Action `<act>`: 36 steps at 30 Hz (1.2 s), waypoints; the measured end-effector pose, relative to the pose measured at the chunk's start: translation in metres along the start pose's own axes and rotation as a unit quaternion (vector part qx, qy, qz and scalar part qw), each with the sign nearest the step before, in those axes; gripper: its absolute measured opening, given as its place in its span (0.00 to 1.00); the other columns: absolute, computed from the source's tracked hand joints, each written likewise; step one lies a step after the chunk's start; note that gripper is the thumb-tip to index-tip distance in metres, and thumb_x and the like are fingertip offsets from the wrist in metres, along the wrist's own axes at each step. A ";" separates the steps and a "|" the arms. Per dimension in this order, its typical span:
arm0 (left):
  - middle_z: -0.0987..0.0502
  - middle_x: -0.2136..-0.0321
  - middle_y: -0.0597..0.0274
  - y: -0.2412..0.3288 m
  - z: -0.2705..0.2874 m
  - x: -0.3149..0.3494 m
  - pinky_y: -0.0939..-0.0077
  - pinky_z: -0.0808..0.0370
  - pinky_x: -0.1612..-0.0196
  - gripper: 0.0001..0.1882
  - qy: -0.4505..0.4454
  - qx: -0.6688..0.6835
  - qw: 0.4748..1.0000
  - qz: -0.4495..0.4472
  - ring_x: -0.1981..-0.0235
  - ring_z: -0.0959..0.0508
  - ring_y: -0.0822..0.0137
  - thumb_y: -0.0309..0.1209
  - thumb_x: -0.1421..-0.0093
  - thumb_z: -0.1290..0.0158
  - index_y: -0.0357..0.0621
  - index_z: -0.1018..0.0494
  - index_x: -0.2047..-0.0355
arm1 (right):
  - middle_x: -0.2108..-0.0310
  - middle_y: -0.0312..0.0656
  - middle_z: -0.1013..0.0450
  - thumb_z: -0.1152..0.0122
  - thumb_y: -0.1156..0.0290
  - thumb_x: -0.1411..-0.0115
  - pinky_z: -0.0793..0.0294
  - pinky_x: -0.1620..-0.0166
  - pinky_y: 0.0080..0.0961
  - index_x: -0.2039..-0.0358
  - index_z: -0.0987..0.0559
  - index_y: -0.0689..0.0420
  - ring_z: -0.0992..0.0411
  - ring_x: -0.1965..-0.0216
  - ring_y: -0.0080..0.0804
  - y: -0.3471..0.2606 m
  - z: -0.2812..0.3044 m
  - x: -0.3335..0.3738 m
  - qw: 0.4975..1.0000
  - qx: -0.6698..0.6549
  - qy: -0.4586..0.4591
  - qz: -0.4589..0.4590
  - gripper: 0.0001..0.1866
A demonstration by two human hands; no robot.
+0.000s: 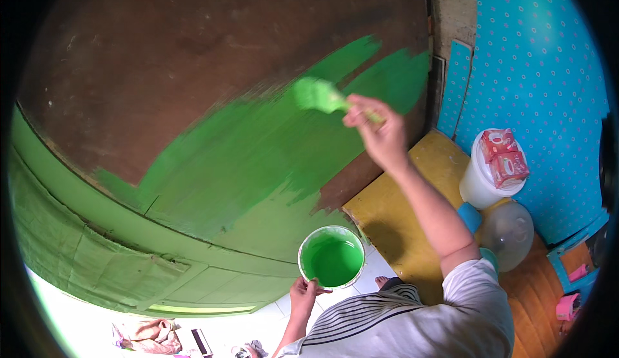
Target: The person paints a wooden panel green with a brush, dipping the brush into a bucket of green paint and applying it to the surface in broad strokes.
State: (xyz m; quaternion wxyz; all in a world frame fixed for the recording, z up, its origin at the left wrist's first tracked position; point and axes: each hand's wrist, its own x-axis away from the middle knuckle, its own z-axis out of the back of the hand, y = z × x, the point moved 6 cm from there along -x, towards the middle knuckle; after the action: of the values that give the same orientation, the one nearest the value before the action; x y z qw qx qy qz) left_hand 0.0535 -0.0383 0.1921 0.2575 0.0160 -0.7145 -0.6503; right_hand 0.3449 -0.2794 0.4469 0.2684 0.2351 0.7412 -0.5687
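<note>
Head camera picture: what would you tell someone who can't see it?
A right hand presses a green-loaded paintbrush to a brown wooden door, now partly painted green. The left hand holds a bucket of green paint below.

Green paint (332, 261), blue dotted wall (541, 68)

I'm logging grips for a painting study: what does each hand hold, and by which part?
The right hand holds a green-coated paintbrush by its handle. The left hand grips the paint bucket at its near rim.
</note>
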 end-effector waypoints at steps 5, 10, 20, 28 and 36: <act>0.22 0.75 0.51 0.002 0.000 0.000 0.66 0.16 0.67 0.10 0.003 0.012 1.000 0.002 0.74 0.16 0.55 0.27 0.33 0.52 0.28 0.34 0.64 | 0.60 0.45 0.20 0.40 0.65 0.34 0.22 0.58 0.20 0.51 0.22 0.63 0.21 0.60 0.27 0.034 0.126 -0.064 0.980 0.159 0.115 0.023 0.17; 0.22 0.74 0.50 0.007 -0.003 0.000 0.67 0.16 0.67 0.09 0.007 0.002 1.000 -0.001 0.74 0.16 0.55 0.27 0.32 0.53 0.28 0.33 0.63 | 0.60 0.45 0.20 0.40 0.65 0.35 0.24 0.56 0.21 0.54 0.20 0.61 0.21 0.59 0.27 0.047 0.175 -0.089 0.952 0.225 0.197 0.056 0.15; 0.24 0.74 0.52 0.005 -0.005 -0.004 0.65 0.16 0.66 0.08 0.014 -0.004 1.000 -0.011 0.75 0.17 0.56 0.26 0.34 0.52 0.29 0.33 0.65 | 0.62 0.45 0.24 0.40 0.68 0.37 0.19 0.62 0.28 0.50 0.24 0.58 0.22 0.64 0.36 -0.011 -0.032 0.043 0.977 0.159 0.000 0.141 0.16; 0.23 0.74 0.52 0.014 -0.008 -0.006 0.66 0.16 0.66 0.08 0.019 -0.010 1.000 -0.017 0.75 0.17 0.58 0.26 0.34 0.52 0.29 0.32 0.64 | 0.58 0.47 0.22 0.38 0.72 0.38 0.22 0.54 0.29 0.54 0.22 0.62 0.22 0.56 0.35 -0.009 -0.037 0.043 0.994 0.035 -0.061 0.078 0.13; 0.22 0.70 0.47 0.009 -0.004 -0.008 0.61 0.16 0.64 0.13 -0.005 -0.018 1.000 -0.023 0.72 0.17 0.52 0.30 0.33 0.51 0.27 0.33 0.61 | 0.56 0.47 0.21 0.39 0.61 0.36 0.25 0.53 0.25 0.54 0.20 0.60 0.22 0.55 0.31 0.050 0.128 -0.044 0.958 0.248 0.140 0.041 0.16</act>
State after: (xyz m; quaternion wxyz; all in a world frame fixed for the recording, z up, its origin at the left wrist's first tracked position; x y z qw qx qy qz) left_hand 0.0649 -0.0373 0.1979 0.2386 0.0246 -0.7038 -0.6687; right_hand 0.4271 -0.3930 0.4130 0.1187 0.4015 0.5968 -0.6845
